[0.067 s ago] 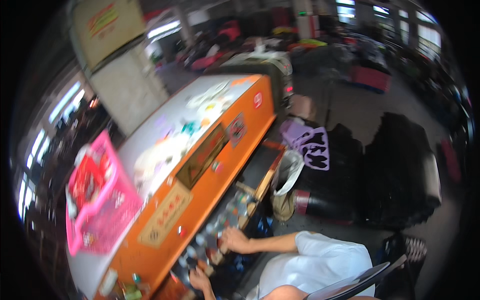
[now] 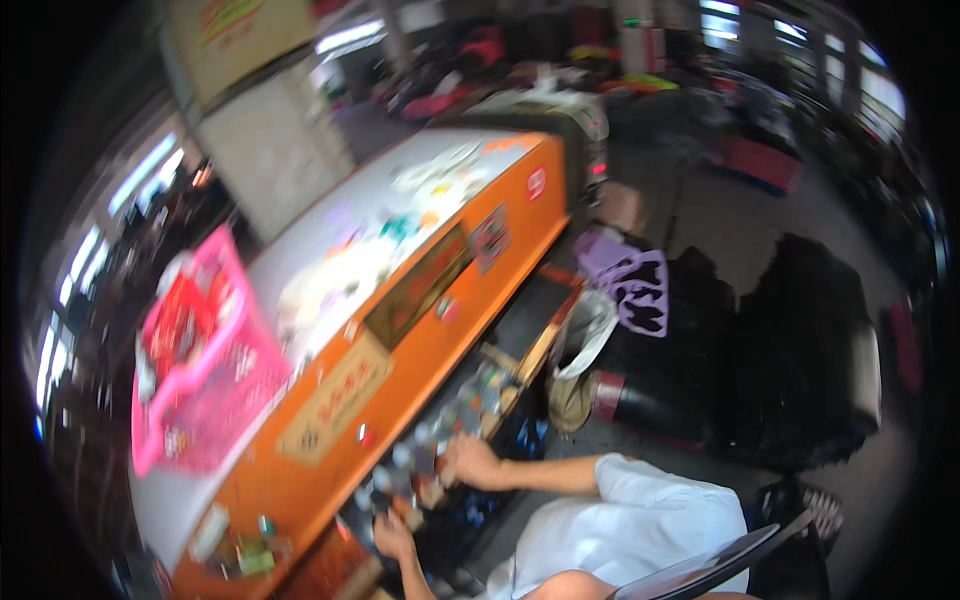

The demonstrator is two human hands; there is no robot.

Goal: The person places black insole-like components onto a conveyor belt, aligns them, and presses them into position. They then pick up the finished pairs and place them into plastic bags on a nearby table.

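Observation:
My left hand (image 2: pixel 394 537) reaches in from the lower edge with its fingers curled, over a long open tray (image 2: pixel 519 362) under the front of an orange-sided machine table (image 2: pixel 407 333). Whatever is in those fingers is too small and blurred to name. Farther along the tray, my right hand (image 2: pixel 472 463) is closed low among the small shiny pieces (image 2: pixel 437 428) that fill it. Its fingertips are hidden from view. The pieces look clear or metallic, with spots of colour; their kind cannot be made out.
A pink plastic basket (image 2: pixel 215 405) with red packaging stands on the table's left end. White and coloured scraps (image 2: pixel 330 290) lie on the top. A white bag (image 2: pixel 587 335) hangs by the tray's far end. Purple cut-out sheet (image 2: pixel 640 290) and dark stacks (image 2: pixel 805 350) are at the right.
The view has tilted slightly, so the basket and table sit a little differently in the picture. Both hands stay at the tray, with only slight movement.

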